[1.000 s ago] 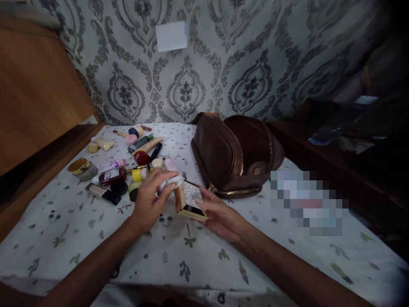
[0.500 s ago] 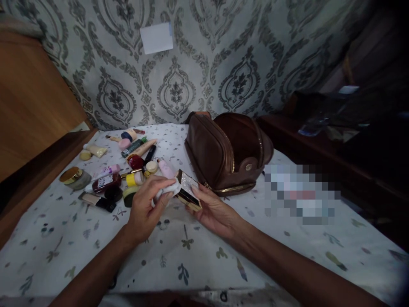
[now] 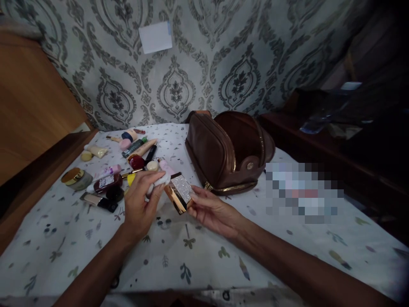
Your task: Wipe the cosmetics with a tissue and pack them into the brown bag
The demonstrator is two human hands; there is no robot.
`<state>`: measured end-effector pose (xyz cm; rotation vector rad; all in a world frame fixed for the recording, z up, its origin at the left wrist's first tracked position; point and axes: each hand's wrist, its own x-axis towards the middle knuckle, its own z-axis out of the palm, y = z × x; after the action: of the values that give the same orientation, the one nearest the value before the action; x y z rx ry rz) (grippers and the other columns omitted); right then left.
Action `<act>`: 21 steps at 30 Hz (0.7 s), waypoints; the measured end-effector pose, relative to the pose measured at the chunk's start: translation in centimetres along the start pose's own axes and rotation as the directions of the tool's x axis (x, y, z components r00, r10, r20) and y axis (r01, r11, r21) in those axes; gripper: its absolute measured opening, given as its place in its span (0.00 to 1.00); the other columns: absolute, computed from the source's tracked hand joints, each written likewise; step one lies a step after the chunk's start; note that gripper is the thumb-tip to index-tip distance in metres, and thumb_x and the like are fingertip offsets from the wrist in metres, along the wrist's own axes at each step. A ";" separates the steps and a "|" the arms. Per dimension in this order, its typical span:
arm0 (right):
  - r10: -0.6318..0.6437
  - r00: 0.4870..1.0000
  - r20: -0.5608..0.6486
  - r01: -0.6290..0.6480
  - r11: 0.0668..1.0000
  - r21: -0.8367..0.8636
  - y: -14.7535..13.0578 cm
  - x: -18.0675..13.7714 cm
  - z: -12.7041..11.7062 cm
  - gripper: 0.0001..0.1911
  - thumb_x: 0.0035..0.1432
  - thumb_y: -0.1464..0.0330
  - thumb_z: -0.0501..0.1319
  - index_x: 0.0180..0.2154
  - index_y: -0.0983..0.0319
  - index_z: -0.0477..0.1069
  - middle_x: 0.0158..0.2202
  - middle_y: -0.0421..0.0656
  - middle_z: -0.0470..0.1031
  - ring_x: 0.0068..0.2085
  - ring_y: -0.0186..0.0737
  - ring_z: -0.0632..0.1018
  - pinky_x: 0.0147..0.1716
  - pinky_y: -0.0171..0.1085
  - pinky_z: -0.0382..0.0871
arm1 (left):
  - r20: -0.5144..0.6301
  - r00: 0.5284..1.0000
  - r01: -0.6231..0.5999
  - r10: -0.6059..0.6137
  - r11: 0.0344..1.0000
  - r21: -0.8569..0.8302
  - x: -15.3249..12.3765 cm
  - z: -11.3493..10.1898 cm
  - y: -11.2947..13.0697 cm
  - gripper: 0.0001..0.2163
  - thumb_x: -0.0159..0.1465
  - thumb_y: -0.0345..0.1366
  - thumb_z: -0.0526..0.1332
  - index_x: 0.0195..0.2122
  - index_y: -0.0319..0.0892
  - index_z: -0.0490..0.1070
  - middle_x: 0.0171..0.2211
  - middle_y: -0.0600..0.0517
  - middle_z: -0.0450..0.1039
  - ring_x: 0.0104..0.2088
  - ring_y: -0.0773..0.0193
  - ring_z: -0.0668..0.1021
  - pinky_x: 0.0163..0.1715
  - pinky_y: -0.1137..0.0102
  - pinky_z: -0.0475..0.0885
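My right hand (image 3: 214, 209) grips a small gold case with a glittery silver top (image 3: 180, 192), fingers at its right end. It looks like a makeup compact and is held tilted above the table. Pinched in my left hand (image 3: 140, 202) is a white wad, like a cloth or tissue (image 3: 159, 182), close to the case's left edge. Behind the hands stands a brown cosmetic bag (image 3: 211, 149), unzipped and gaping. Left of my left hand lie a dark red bottle (image 3: 107, 183), a gold-lidded jar (image 3: 76, 178) and a beige tube with a black cap (image 3: 99, 201).
More cosmetics, among them a green tube (image 3: 134, 147) and a pink tube (image 3: 165, 166), lie at the back left. A pixelated patch (image 3: 303, 192) hides something on the right. Patterned wallpaper (image 3: 175, 85) rises behind the white printed tablecloth (image 3: 204, 264).
My left hand with the white wad has drawn slightly left, off the case's edge. The case has turned in my right hand, showing more of its gold side.
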<state>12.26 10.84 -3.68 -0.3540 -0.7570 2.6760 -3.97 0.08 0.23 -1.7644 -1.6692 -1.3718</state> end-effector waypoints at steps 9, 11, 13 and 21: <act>0.003 1.000 0.004 -0.002 0.999 -0.032 -0.1 -0.1 0.6 0.31 0.48 0.76 0.73 0.53 0.59 0.68 0.41 0.40 0.78 0.32 0.28 0.80 0.33 0.27 0.78 | 0.052 0.998 0.016 -0.017 1.000 0.024 -0.2 0.1 -0.3 0.11 0.67 0.28 0.58 0.49 0.43 0.72 0.44 0.50 0.71 0.46 0.63 0.75 0.47 0.68 0.71; 0.002 1.000 -0.004 -0.002 1.000 -0.020 -0.2 -0.1 0.7 0.32 0.47 0.77 0.73 0.53 0.58 0.68 0.40 0.39 0.78 0.33 0.29 0.80 0.34 0.27 0.78 | 0.084 0.996 -0.002 0.001 1.000 0.011 -0.3 0.2 -0.1 0.11 0.67 0.27 0.57 0.50 0.43 0.71 0.44 0.50 0.71 0.46 0.63 0.75 0.47 0.68 0.71; -0.009 1.000 -0.018 0.009 1.000 0.004 -0.2 0.0 0.6 0.30 0.47 0.77 0.73 0.52 0.58 0.69 0.40 0.39 0.78 0.34 0.29 0.80 0.35 0.27 0.78 | 0.130 0.991 -0.033 0.037 0.999 -0.030 -0.5 0.2 0.2 0.12 0.67 0.26 0.57 0.50 0.42 0.71 0.44 0.49 0.71 0.46 0.63 0.75 0.47 0.68 0.71; -0.060 0.993 -0.101 0.066 0.996 0.056 -0.4 0.0 0.3 0.36 0.48 0.79 0.72 0.56 0.53 0.63 0.43 0.38 0.78 0.36 0.28 0.81 0.38 0.27 0.77 | 0.207 0.968 -0.107 0.144 0.978 -0.181 -0.8 0.4 0.8 0.14 0.67 0.24 0.57 0.52 0.41 0.70 0.44 0.48 0.70 0.46 0.63 0.74 0.46 0.68 0.71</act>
<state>12.24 10.98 -3.21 -0.4379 -0.6472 2.5944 -2.97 -0.23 -0.28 -2.1490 -1.5528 -1.3363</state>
